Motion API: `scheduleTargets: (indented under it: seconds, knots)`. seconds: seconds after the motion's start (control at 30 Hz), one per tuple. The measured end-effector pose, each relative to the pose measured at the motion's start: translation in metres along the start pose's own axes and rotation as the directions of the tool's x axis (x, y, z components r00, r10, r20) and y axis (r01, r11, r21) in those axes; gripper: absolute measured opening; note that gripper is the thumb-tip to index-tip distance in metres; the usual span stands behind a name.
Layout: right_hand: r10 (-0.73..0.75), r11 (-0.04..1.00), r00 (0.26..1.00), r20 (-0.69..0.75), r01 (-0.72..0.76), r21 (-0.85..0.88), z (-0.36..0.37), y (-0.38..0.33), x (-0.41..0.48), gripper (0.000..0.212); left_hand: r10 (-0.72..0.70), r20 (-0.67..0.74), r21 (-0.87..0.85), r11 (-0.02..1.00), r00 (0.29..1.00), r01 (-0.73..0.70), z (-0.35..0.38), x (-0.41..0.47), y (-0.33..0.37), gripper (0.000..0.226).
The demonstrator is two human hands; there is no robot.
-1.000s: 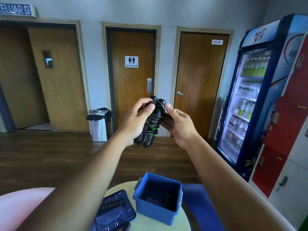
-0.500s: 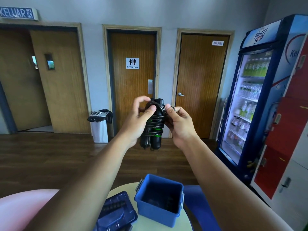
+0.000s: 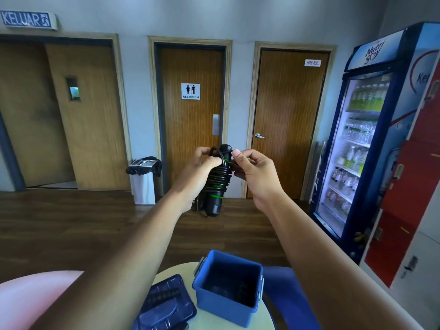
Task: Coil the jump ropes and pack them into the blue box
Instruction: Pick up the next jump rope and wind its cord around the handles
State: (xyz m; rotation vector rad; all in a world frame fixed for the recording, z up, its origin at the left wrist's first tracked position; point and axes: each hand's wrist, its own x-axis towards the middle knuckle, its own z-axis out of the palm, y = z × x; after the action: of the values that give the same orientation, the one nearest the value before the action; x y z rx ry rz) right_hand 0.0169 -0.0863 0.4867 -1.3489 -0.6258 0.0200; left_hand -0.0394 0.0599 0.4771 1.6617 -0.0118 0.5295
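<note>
A black jump rope [image 3: 215, 186] with green bands is held at chest height, its two handles side by side and upright, the cord wound round them in tight turns. My left hand [image 3: 198, 173] grips the bundle from the left. My right hand [image 3: 253, 172] pinches the cord's end at the top of the handles. The open blue box [image 3: 209, 290] stands below on a small round table [image 3: 207, 320]; dark shapes lie inside it, too dim to identify. Its dark blue lid [image 3: 164, 306] lies flat to the left of the box.
A blue chair [image 3: 285, 298] is right of the table and a pink seat [image 3: 31, 296] at lower left. A drinks fridge [image 3: 364, 144] and red lockers [image 3: 412, 201] line the right side. A white bin [image 3: 144, 179] stands by the restroom door.
The bundle has turned from tilted to upright. My right hand has come off the bundle's side and now pinches the cord at the top. The view dipped slightly.
</note>
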Motion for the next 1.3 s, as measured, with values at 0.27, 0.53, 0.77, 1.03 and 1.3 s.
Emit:
scheduleTargets:
  seconds: [0.27, 0.53, 0.77, 1.03, 1.3]
  knots:
    - [-0.002, 0.989, 1.0, 0.026, 0.006, -0.149, -0.007, -0.013, 0.01, 0.024, 0.252, 0.103, 0.273, 0.923, 0.962, -0.271, 0.011, -0.008, -0.013, 0.083]
    - [0.304, 0.95, 0.942, 0.143, -0.311, 0.029, -0.013, -0.021, 0.014, 0.018, 0.376, 0.07, 0.321, 0.868, 0.924, -0.378, 0.014, -0.016, -0.014, 0.08]
    - [0.446, 0.878, 0.884, 0.139, -0.462, 0.125, 0.0, -0.013, 0.007, 0.016, 0.444, 0.02, 0.332, 0.842, 0.896, -0.425, 0.011, -0.013, -0.004, 0.078]
    - [0.244, 0.948, 0.949, 0.199, -0.276, 0.159, 0.007, -0.001, 0.006, 0.021, 0.373, 0.028, 0.186, 0.91, 0.927, -0.371, 0.008, -0.014, 0.001, 0.071]
    - [0.249, 0.926, 0.959, 0.136, -0.277, 0.258, 0.018, 0.012, -0.004, 0.049, 0.256, -0.043, 0.024, 0.966, 0.966, -0.256, 0.022, -0.015, 0.008, 0.039]
